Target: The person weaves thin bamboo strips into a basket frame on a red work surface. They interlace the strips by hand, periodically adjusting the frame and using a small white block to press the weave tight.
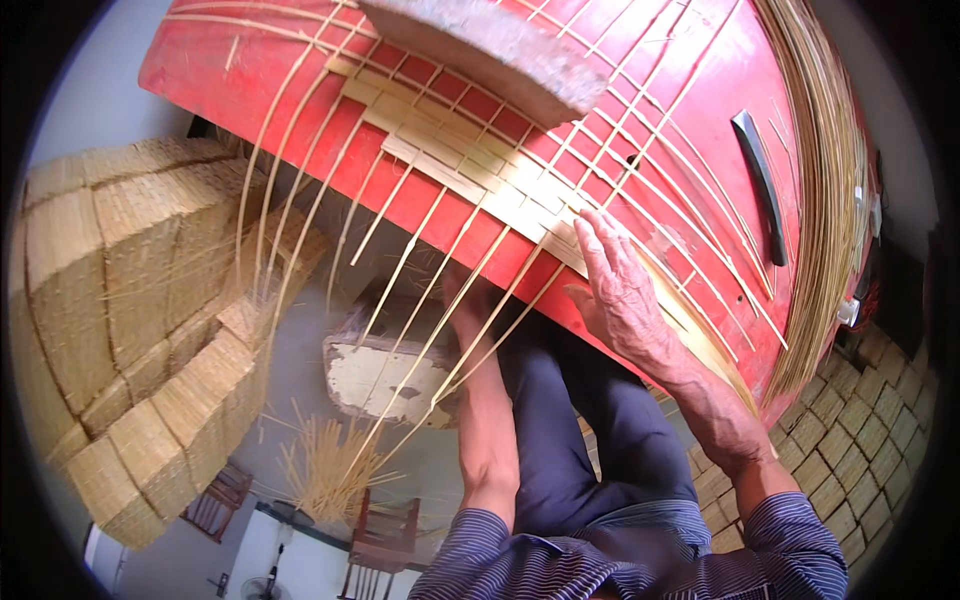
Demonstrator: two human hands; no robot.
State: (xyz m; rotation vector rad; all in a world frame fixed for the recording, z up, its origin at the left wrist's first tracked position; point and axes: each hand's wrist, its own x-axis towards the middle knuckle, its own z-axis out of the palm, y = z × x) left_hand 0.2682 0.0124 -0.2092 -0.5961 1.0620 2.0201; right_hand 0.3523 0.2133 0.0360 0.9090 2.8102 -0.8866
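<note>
Right hand [628, 305], fingers extended and thumb apart, lies at the woven pale strips [527, 200] on the red table [200, 65]; shadowed left hand's [462, 300] grip cannot be told; best tamp strips evenly.

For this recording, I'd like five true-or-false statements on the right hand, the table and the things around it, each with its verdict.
1. The right hand is at the pale flat strips on the red table. True.
2. The right hand is clenched into a fist. False: its fingers are extended.
3. A rough block lies over the lattice of thin strips. True.
4. The black curved object lies left of the block in the picture. False: it lies to the right.
5. Stacked straw-coloured bundles stand at the picture's left. True.
</note>
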